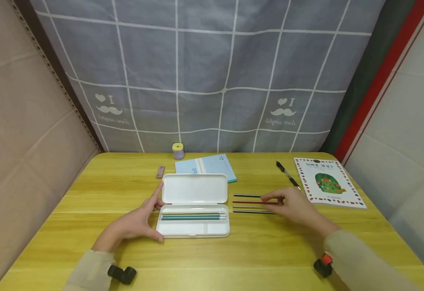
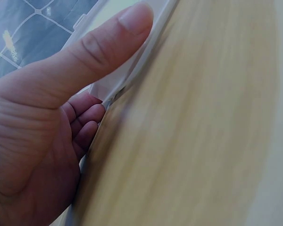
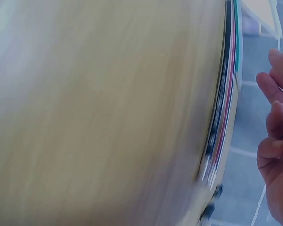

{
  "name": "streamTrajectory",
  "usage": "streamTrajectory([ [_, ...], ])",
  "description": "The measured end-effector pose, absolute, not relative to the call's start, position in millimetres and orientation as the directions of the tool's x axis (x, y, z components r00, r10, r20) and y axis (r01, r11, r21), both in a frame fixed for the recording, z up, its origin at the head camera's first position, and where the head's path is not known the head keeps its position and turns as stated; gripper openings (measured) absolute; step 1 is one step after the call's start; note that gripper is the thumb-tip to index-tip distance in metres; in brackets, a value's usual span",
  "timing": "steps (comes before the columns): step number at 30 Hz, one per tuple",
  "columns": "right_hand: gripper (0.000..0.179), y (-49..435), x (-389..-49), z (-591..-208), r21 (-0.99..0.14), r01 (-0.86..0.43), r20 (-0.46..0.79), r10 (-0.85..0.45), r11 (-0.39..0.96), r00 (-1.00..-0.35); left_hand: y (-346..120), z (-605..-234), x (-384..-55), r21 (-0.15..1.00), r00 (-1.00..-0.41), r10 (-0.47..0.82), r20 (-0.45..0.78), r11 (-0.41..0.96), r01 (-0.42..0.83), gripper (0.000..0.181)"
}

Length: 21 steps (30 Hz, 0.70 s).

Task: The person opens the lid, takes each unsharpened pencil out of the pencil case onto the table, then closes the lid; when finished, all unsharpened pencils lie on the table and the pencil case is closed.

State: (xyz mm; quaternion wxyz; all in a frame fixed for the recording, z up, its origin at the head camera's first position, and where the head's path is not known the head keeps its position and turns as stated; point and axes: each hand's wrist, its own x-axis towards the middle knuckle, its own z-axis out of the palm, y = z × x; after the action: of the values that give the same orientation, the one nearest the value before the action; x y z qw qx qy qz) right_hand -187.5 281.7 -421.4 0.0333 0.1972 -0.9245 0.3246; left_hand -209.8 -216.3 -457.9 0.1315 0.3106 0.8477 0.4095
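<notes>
A white pencil case (image 1: 183, 229) lies with its lid (image 1: 194, 189) raised back. Several pencils (image 1: 191, 217), green-blue and brownish, lie in its tray. My left hand (image 1: 139, 220) spans the case's left side, thumb (image 2: 104, 47) along the front corner and index finger up by the lid, other fingers loosely bent. To the right of the case, several pencils lie roughly parallel on the table, among them a red pencil (image 1: 246, 202) and a dark pencil (image 1: 250, 211). Over their right ends hovers my right hand (image 1: 295, 207), its loosely bent fingers (image 3: 276, 120) apart from them in the right wrist view.
Behind the case are a light-blue notebook (image 1: 219, 165), a pink eraser (image 1: 160, 172) and a small yellow-and-purple container (image 1: 178, 150). A black pen (image 1: 287, 174) and a white booklet (image 1: 328, 184) with a green picture lie at the right back. A grey checked curtain (image 1: 204, 60) hangs behind the table.
</notes>
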Motion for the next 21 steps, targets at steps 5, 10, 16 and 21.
streamTrajectory([
  [5, 0.017, 254, -191, -420, -0.588, -0.377, 0.161, -0.353, 0.715, -0.922, -216, -459, -211, 0.777, -0.772, 0.635, 0.035, 0.468, 0.42, 0.156],
  [10, 0.02, 232, -195, -421, -0.62, -0.398, 0.157, -0.39, 0.676, -0.907, -216, -460, -211, 0.778, -0.772, 0.634, 0.037, 0.467, 0.421, 0.155],
  [16, 0.022, 208, -200, -427, -0.653, -0.451, 0.176, -0.457, 0.609, -0.872, -217, -460, -211, 0.778, -0.772, 0.634, 0.036, 0.467, 0.42, 0.155],
  [21, 0.02, 190, -202, -429, -0.651, -0.482, 0.188, -0.491, 0.586, -0.851, -217, -460, -212, 0.779, -0.772, 0.634, 0.035, 0.467, 0.419, 0.155],
])
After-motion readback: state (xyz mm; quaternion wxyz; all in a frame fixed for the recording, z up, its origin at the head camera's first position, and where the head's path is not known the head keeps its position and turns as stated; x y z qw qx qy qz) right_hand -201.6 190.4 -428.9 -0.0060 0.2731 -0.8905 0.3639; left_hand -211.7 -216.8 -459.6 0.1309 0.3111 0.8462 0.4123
